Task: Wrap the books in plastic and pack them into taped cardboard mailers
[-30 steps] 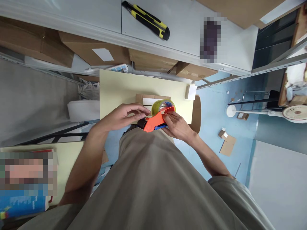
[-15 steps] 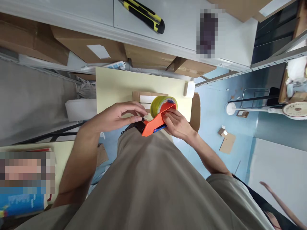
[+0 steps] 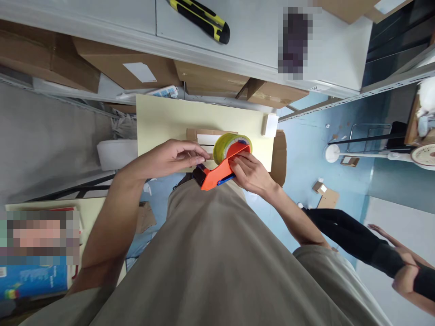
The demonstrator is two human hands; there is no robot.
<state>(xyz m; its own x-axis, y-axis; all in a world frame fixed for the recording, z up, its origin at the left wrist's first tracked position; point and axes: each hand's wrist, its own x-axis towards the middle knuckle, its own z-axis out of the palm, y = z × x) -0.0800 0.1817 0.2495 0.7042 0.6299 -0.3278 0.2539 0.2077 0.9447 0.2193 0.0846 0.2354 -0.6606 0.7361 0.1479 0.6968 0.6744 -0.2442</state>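
Observation:
My right hand [image 3: 249, 172] is closed around an orange tape dispenser [image 3: 219, 173], which has a blue lever on its underside. A roll of yellowish tape [image 3: 224, 147] sits on the dispenser, its near side partly covered by the orange frame. My left hand [image 3: 173, 156] is beside the dispenser's black roller end [image 3: 199, 174], fingers loosely bent and a gap showing between thumb and index finger. Whether its fingertips touch tape there is too small to tell. Beneath lies a cardboard box [image 3: 192, 134] with a white label, partly hidden by my hands.
A pale yellow table [image 3: 159, 113] carries a small white box [image 3: 270, 125]. Above it, a grey shelf holds a black-and-yellow utility knife [image 3: 204, 20], with cardboard boxes [image 3: 210, 77] underneath. A white fan [image 3: 423, 155] stands right. Another person in black trousers [image 3: 343, 231] is at lower right.
My left hand has risen slightly off the roller end, and the dispenser has shifted up a little. The other person has come further into view at lower right.

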